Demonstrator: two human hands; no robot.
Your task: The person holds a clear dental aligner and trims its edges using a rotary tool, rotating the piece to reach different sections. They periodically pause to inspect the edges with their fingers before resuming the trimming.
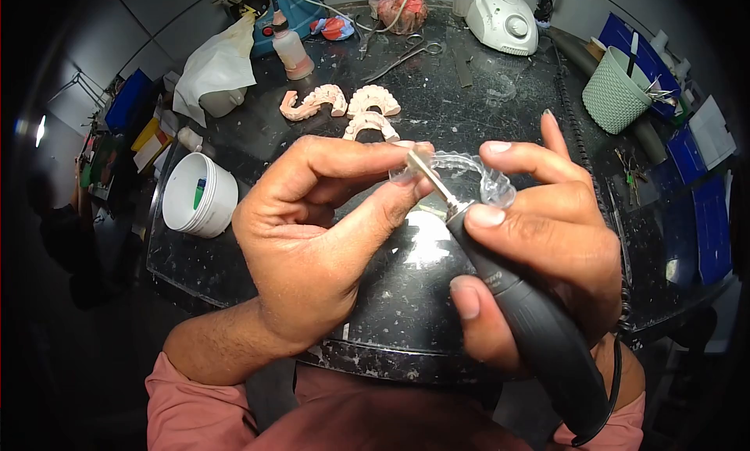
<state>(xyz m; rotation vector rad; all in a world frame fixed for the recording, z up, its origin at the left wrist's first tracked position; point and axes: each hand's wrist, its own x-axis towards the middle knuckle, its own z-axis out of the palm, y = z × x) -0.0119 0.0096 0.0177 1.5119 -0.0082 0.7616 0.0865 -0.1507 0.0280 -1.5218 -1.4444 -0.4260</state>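
My left hand (pixel 301 236) is closed, thumb and forefinger pinching one end of a clear dental aligner (pixel 461 160). The fingers of my right hand (pixel 558 228) wrap round a black rotary handpiece (pixel 535 318) that points up and to the left. Its metal shank and pale bit (pixel 426 170) reach the aligner's edge beside my left fingertips. My right forefinger extends along the aligner's other end. Behind my left hand, dental plaster models lie on the black bench: a curved arch (pixel 316 102), a second arch (pixel 373 99) and a partly hidden one (pixel 370 126).
A white bucket (pixel 223 197) stands at the left of the bench (pixel 391 318). Further back are a squeeze bottle (pixel 292 54), scissor-handled tools (pixel 414 53) and a white control unit (pixel 504 25). On the right are a green basket (pixel 613 96) of tools and a coiled cord (pixel 580 131).
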